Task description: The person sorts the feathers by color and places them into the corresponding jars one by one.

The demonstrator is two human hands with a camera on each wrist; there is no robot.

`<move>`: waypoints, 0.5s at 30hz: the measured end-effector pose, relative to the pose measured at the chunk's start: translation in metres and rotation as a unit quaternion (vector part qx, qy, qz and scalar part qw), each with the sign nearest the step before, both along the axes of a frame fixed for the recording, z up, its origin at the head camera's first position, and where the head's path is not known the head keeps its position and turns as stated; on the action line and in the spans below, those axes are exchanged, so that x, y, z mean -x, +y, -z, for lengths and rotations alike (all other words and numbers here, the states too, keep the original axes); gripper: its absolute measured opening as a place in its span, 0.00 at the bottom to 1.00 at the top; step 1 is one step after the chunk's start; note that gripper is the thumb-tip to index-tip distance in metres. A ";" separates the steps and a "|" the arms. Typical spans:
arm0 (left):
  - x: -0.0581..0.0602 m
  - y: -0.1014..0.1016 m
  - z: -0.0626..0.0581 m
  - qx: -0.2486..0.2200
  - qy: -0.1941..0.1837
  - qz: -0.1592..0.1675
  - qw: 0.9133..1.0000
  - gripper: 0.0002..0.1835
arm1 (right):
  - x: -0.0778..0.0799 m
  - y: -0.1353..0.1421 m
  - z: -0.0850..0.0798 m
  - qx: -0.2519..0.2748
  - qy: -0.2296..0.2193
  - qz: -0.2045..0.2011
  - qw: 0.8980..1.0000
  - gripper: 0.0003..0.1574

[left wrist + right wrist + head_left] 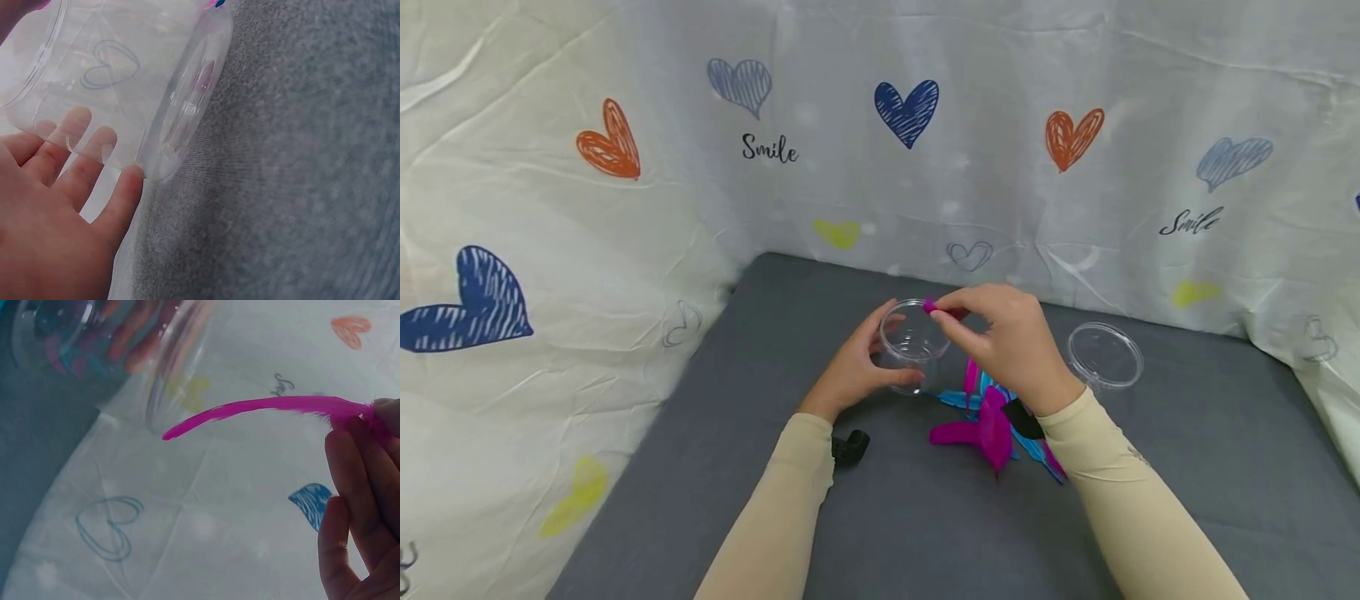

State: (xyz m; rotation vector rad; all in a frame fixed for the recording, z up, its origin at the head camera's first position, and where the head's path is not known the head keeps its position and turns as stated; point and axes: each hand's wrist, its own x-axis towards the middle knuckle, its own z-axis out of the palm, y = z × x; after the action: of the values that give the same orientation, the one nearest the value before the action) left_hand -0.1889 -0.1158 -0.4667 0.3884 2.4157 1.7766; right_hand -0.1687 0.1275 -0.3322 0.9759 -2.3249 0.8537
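My left hand [853, 371] grips a transparent plastic jar [934, 367] by its side, thumb in front and fingers behind. The jar is tilted, its mouth turned toward my right hand [1011, 342]. That hand pinches a magenta feather [269, 405] between thumb and fingers. In the right wrist view, the feather's narrow tip points toward the jar's rim [181, 362]; in the head view only a small bit of it shows at the fingertips. Beneath my hands lies a loose pile of magenta feathers [995, 429] and blue feathers [958, 400], partly hidden by my right wrist.
A round transparent lid [1112, 385] lies to the right of my right hand. Everything rests on a grey cloth-covered table [880, 517]. White curtains printed with hearts [907, 112] hang behind the table and along its left. Black straps sit at both wrists.
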 end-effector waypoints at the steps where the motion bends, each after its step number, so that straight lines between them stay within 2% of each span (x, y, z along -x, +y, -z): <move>1: 0.000 0.000 0.000 0.002 0.000 -0.001 1.000 0.64 | 0.000 -0.001 0.001 0.001 -0.005 -0.002 1.000 0.07; 5: -0.003 -0.001 -0.001 0.007 0.003 -0.005 1.000 0.63 | 0.001 -0.005 0.007 0.008 -0.029 -0.011 0.999 0.07; 9: -0.004 0.000 -0.002 0.015 0.011 -0.004 1.000 0.58 | 0.001 -0.009 0.012 0.011 -0.049 -0.019 0.999 0.07; 15: -0.004 0.000 -0.002 0.015 0.015 -0.005 1.000 0.52 | 0.005 -0.020 0.019 0.016 -0.054 -0.043 0.997 0.07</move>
State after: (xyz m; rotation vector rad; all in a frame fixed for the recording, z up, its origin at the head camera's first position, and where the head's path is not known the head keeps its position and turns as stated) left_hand -0.1849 -0.1157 -0.4649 0.4050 2.4649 1.7494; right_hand -0.1736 0.1079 -0.3516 1.0477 -2.3658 0.9968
